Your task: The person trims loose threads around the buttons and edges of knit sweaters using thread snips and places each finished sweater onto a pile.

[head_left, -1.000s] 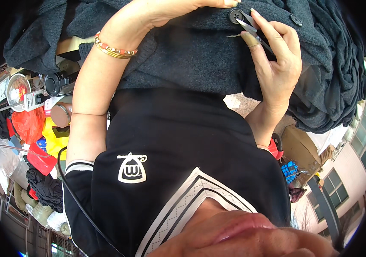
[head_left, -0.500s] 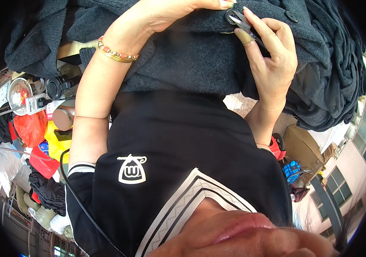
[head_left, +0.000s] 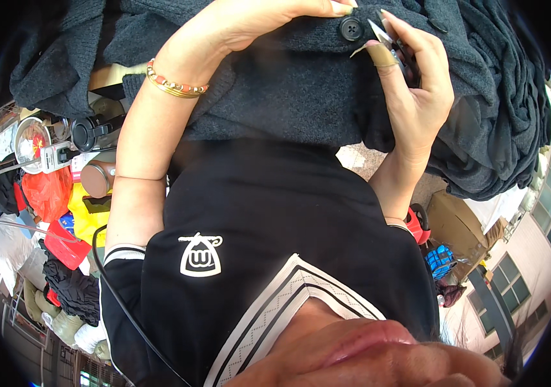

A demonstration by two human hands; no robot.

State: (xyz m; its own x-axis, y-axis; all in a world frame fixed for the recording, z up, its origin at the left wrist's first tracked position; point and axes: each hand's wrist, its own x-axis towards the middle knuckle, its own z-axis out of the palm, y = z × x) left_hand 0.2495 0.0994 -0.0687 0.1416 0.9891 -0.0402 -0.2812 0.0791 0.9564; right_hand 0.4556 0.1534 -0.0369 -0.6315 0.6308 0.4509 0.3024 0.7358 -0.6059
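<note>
A dark grey knitted cardigan (head_left: 275, 97) is spread in front of me. My left hand (head_left: 259, 18) pinches its cloth at the top edge of the view, where most of the fingers are cut off. Just below that thumb sits a round black button (head_left: 351, 28). In my right hand (head_left: 420, 90) is a small pair of thread snips (head_left: 380, 33), pointed blades up and to the right of the button, apart from it. A tan band wraps the right thumb. A short pale thread (head_left: 357, 51) shows by the thumb tip. Farther right lies another dark button (head_left: 439, 24).
More dark knitwear (head_left: 501, 122) is heaped at the right. On the left are black headphones (head_left: 84, 134), a brown-lidded jar (head_left: 97, 179), a red bag (head_left: 46, 193) and yellow cloth (head_left: 88, 216). A cardboard box (head_left: 453, 222) stands at lower right. A black cable (head_left: 127, 316) runs by my left arm.
My right hand has drawn the snips back to the right, off the button. The button, earlier partly covered by the blades, now shows whole. My left hand has barely moved.
</note>
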